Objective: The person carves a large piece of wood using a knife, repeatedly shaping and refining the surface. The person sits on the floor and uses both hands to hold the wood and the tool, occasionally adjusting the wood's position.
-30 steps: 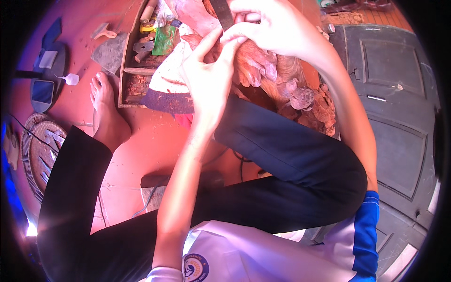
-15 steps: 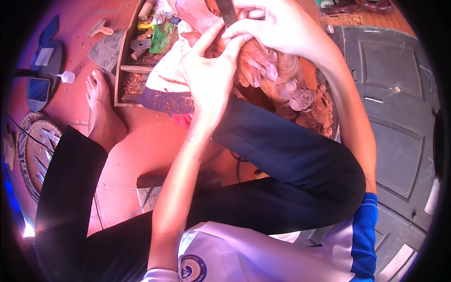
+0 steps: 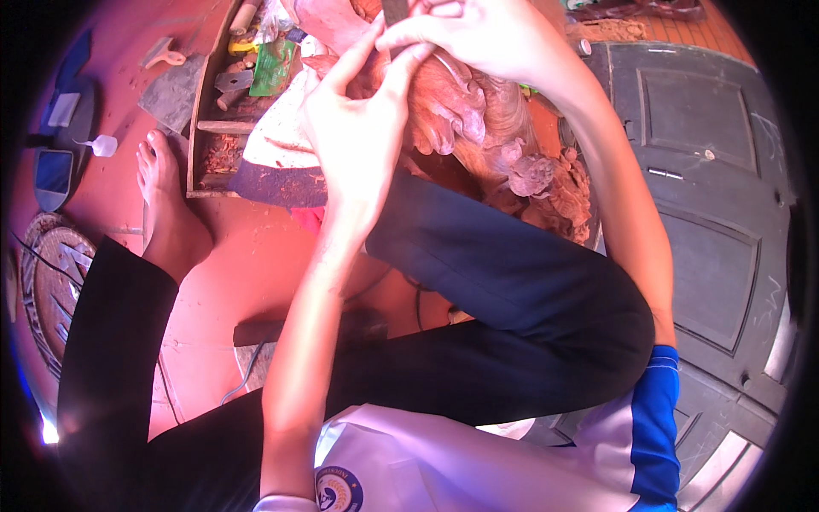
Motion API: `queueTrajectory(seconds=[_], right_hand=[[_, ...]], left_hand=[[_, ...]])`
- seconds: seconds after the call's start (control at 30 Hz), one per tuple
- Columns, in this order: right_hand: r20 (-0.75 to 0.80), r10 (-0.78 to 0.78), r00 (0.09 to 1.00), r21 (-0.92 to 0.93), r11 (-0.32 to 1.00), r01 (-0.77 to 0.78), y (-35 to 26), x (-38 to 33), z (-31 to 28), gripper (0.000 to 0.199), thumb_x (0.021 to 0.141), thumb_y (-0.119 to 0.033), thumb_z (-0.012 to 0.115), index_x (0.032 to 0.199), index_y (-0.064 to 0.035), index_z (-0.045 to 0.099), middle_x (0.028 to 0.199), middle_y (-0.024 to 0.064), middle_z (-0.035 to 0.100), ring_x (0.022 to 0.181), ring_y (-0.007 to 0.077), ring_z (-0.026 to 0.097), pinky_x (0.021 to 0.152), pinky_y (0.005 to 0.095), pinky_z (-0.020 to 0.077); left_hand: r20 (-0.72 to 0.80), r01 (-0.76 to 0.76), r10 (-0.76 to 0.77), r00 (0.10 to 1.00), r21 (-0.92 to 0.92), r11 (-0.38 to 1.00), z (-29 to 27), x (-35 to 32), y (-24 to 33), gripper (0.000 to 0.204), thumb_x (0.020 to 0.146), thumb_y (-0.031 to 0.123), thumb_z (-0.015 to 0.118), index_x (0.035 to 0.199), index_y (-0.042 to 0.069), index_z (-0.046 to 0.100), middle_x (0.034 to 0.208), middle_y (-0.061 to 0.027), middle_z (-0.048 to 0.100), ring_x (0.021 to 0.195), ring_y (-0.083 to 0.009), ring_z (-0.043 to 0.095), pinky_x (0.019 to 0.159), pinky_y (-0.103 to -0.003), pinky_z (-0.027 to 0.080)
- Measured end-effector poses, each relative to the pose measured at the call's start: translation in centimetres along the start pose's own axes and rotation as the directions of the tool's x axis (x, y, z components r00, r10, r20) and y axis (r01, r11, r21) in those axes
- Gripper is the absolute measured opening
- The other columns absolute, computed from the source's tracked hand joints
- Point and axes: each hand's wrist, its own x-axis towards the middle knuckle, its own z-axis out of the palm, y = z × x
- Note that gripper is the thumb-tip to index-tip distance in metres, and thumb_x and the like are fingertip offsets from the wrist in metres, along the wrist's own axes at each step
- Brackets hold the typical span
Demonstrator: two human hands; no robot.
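At the top of the head view, a carved wooden piece [image 3: 448, 107] with flowing, leaf-like relief lies in front of my raised knee. My right hand [image 3: 465, 38] reaches over it, its fingers closed on a flat dark blade-like tool [image 3: 395, 10] whose upper end leaves the picture. Against the tool's lower end, my left hand [image 3: 358, 119] pinches with thumb and index finger, close to the right fingertips. The exact contact point on the wood is covered by the fingers. A white cloth [image 3: 277, 154] with a dark edge lies beside my left wrist.
Left of the carving, a wooden tray [image 3: 194, 145] holds tools, a green card [image 3: 273, 68] and wood crumbs. A scraper [image 3: 164, 56] rests on the floor beyond my bare foot. A round basket [image 3: 51, 282] stands far left; a grey panelled door [image 3: 708, 213] lies at the right.
The whole view has shifted a little, so everything sits slightly further left and up. Both hands keep their hold on the dark tool, with only slight finger movement.
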Motion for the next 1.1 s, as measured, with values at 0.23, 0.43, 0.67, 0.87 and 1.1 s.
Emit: queueTrajectory(seconds=[0.23, 0.43, 0.67, 0.87, 1.1], right_hand=[[-0.108, 0.185, 0.977, 0.102, 0.979, -0.174, 1.1, -1.9, 0.9, 0.013, 0.093, -0.003, 0.068, 0.104, 0.0027, 0.069, 0.095, 0.0114, 0.077, 0.090, 0.0160, 0.074, 0.080, 0.0292, 0.0570], [-0.155, 0.282, 0.947, 0.181, 0.950, -0.253, 0.5, -2.0, 0.3, 0.010, 0.095, -0.003, 0.066, 0.104, 0.0015, 0.067, 0.095, 0.0093, 0.075, 0.091, 0.0145, 0.073, 0.079, 0.0286, 0.0564], [-0.191, 0.217, 0.957, 0.163, 0.969, -0.187, 4.4, -3.6, -0.2, 0.020, 0.098, -0.008, 0.069, 0.116, 0.0012, 0.069, 0.109, 0.0094, 0.075, 0.106, 0.0181, 0.072, 0.096, 0.0308, 0.0557], [-0.103, 0.242, 0.965, 0.059, 0.970, -0.237, 2.0, -2.0, 0.0, 0.015, 0.096, -0.014, 0.072, 0.099, -0.0008, 0.066, 0.092, 0.0055, 0.072, 0.086, 0.0104, 0.068, 0.077, 0.0268, 0.0542], [-0.123, 0.273, 0.954, -0.004, 0.961, -0.275, 1.4, -1.6, 0.1, 0.019, 0.096, -0.019, 0.072, 0.090, -0.0022, 0.064, 0.076, 0.0034, 0.063, 0.068, 0.0089, 0.056, 0.059, 0.0276, 0.0442]], left_hand=[[-0.018, -0.026, 0.028, 0.999, 0.112, 0.993, 0.7, -0.3, 0.4, 0.054, 0.082, 0.021, 0.089, 0.130, 0.002, 0.071, 0.107, -0.0146, 0.079, 0.094, -0.0111, 0.071, 0.089, -0.028, 0.056], [0.030, -0.220, 0.226, 0.974, 0.387, 0.895, -0.6, -0.7, 0.6, 0.076, 0.074, 0.026, 0.094, 0.142, 0.012, 0.063, 0.139, -0.0226, 0.057, 0.115, -0.0252, 0.064, 0.100, -0.038, 0.052], [0.355, -0.540, 0.408, 0.841, 0.587, 0.603, -3.0, 2.2, 2.5, 0.079, 0.068, 0.032, 0.096, 0.139, 0.022, 0.065, 0.159, -0.0355, 0.031, 0.150, -0.0426, 0.036, 0.117, -0.049, 0.041], [0.331, -0.548, 0.438, 0.835, 0.565, 0.617, -2.6, 2.5, 1.2, 0.056, 0.066, 0.041, 0.095, 0.117, 0.022, 0.080, 0.163, -0.0362, 0.021, 0.151, -0.0469, 0.032, 0.120, -0.050, 0.037], [0.263, -0.454, 0.379, 0.887, 0.644, 0.616, -1.8, 2.8, 1.7, 0.049, 0.071, 0.037, 0.094, 0.112, 0.014, 0.081, 0.157, -0.0345, 0.037, 0.095, -0.0280, 0.077, 0.082, -0.036, 0.061]])
